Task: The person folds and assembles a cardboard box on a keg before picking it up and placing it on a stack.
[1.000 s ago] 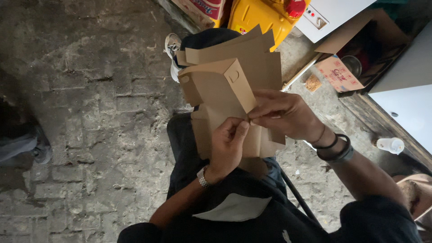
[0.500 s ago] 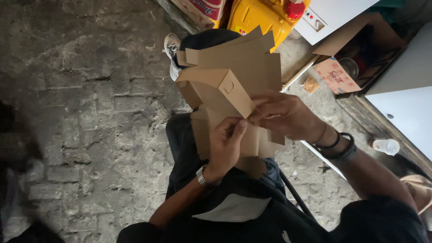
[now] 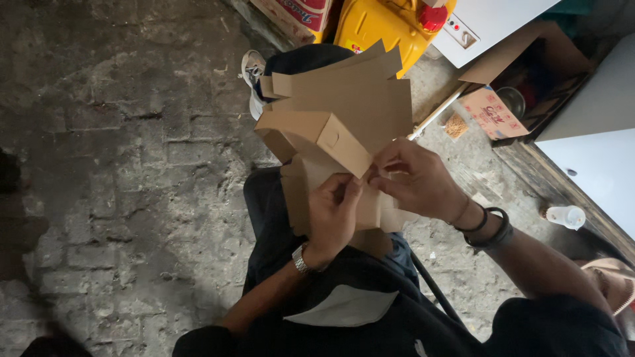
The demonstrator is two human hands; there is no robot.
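A half-folded brown cardboard box (image 3: 317,139) is sitting at the centre of the frame, over the person's lap. The left hand (image 3: 334,215) is pinching its lower flap, while the right hand (image 3: 413,178) is gripping the edge beside it, apparently at a corner tab. Flat cardboard blanks (image 3: 360,99) are fanning out behind it. A yellow container (image 3: 377,26) is standing at the upper middle, and an open carton (image 3: 522,86) is lying at upper right on the stone floor (image 3: 119,165).

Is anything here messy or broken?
Nothing looks broken. Both hands, left hand and right hand, pinch a half-folded brown cardboard box above a stack of flat cardboard sheets. The open carton on the floor lies tipped on its side.
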